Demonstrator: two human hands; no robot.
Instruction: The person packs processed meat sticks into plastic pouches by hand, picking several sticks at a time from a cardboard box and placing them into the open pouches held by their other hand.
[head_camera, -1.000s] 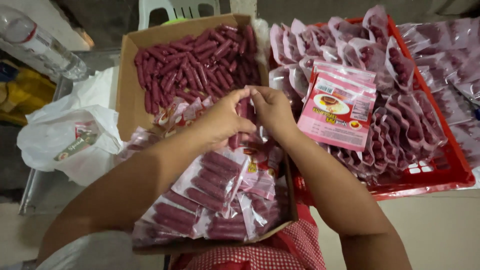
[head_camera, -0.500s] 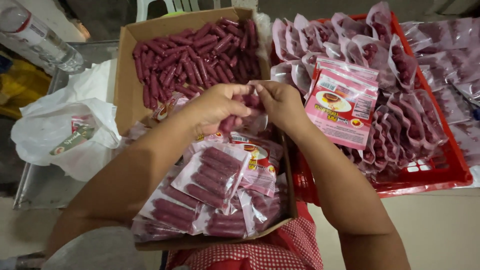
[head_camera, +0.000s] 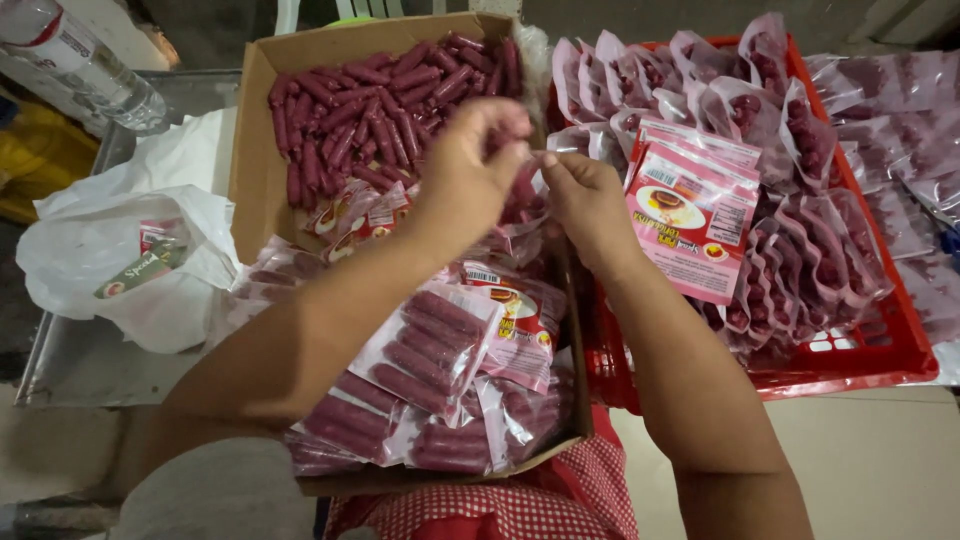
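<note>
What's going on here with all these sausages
A person holds a clear pouch with both hands, left hand and right hand, over a cardboard box. Loose red sausages fill the box's far end; filled packs lie at the near end. A red crate to the right holds more pouches.

Pretty even, soft overhead light, nothing harsh. Some glare on the clear plastic sausage packets (head_camera: 440, 350) and the clear plastic water bottle (head_camera: 80, 62). Fingertips look slightly motion-blurred. Wide lens bends the edges, and the top corners go dim.
</note>
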